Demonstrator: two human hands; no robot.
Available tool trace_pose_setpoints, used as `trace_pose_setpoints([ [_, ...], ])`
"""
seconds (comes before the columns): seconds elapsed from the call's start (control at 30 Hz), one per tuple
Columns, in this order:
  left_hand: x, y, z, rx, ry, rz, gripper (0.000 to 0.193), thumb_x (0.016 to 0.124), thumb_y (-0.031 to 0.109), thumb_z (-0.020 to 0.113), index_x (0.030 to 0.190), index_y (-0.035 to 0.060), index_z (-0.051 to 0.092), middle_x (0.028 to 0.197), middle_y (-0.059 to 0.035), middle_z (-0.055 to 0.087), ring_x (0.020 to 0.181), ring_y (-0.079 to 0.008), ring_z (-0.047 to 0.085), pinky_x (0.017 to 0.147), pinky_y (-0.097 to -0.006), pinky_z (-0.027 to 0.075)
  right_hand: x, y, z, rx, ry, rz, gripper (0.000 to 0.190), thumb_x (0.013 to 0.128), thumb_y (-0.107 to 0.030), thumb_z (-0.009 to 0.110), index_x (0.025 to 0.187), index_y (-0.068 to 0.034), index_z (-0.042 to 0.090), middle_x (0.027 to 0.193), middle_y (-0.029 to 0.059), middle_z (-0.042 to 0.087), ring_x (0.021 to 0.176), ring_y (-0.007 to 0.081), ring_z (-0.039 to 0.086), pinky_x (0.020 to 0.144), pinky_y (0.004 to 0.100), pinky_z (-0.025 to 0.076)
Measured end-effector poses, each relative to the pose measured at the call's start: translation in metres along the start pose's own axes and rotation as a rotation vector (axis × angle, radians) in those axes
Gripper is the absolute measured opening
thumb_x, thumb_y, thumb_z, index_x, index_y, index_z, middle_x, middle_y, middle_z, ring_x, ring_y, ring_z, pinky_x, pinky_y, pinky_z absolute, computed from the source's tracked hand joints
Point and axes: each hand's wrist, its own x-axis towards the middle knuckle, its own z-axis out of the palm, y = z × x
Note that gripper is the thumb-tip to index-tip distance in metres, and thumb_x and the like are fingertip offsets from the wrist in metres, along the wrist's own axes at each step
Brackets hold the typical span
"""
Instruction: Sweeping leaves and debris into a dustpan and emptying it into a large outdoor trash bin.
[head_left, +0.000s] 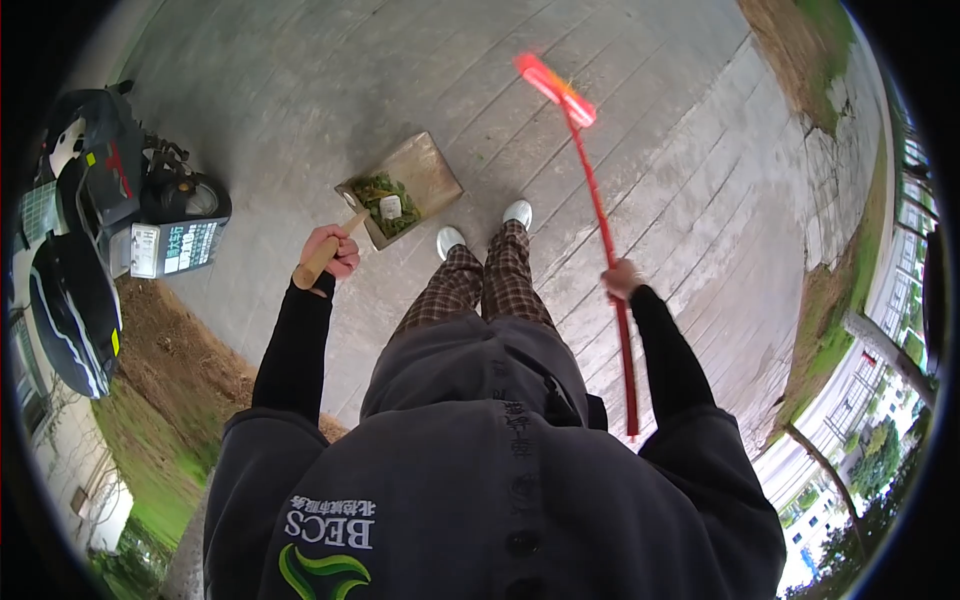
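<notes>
My left hand (330, 253) is closed around the wooden handle (318, 262) of a metal dustpan (429, 176). Green leaves (401, 196) and a crumpled white piece of litter (390, 207) lie at the back of the pan, near the handle. Out to the right, my right hand (621, 280) grips the red stick of a broom (600, 206). Its red and orange head (556, 88) is blurred and stands over the paving ahead, apart from the dustpan. Whether the bristles touch the ground I cannot tell.
Parked scooters (97, 172) stand on the left, one with a plate and a sign bearing writing. Grey paving (480, 67) spreads ahead. Bare soil and grass (840, 330) border it on the right, with tree trunks (889, 352) beyond. My white shoes (517, 215) are beside the dustpan.
</notes>
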Motion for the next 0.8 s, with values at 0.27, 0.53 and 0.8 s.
trace_pose_setpoints([
  [0.27,0.000,-0.015,-0.006,-0.090,-0.093,0.075,0.018,0.064,0.008,0.046,0.055,0.0119,0.030,0.046,0.0023,0.025,0.039,-0.0091,0.028,0.036,-0.0220,0.022,-0.158,-0.072,0.024,0.657,-0.578,0.244,0.006,0.073,-0.004,0.050,0.071,-0.006,0.045,0.047,-0.0032,0.035,0.035,0.0066,0.033,0.034,0.0213,0.029],
  [0.53,-0.024,-0.025,-0.023,-0.080,0.003,0.121,0.016,0.066,0.006,0.044,0.065,0.0097,0.028,0.047,0.0008,0.026,0.037,-0.0092,0.026,0.035,-0.0227,0.020,-0.148,-0.105,-0.018,0.364,-0.326,0.152,0.013,0.072,-0.007,0.052,0.071,-0.007,0.038,0.048,-0.0006,0.036,0.035,0.0086,0.036,0.029,0.0243,0.031],
  [0.8,-0.044,-0.051,-0.048,-0.245,0.022,0.128,0.014,0.065,0.006,0.042,0.065,0.0086,0.029,0.047,0.0012,0.026,0.036,-0.0092,0.027,0.034,-0.0220,0.022,-0.026,-0.083,0.029,-0.121,-0.016,-0.079,0.009,0.066,-0.004,0.045,0.067,0.004,0.043,0.045,0.0117,0.044,0.036,0.0208,0.047,0.031,0.0314,0.038],
])
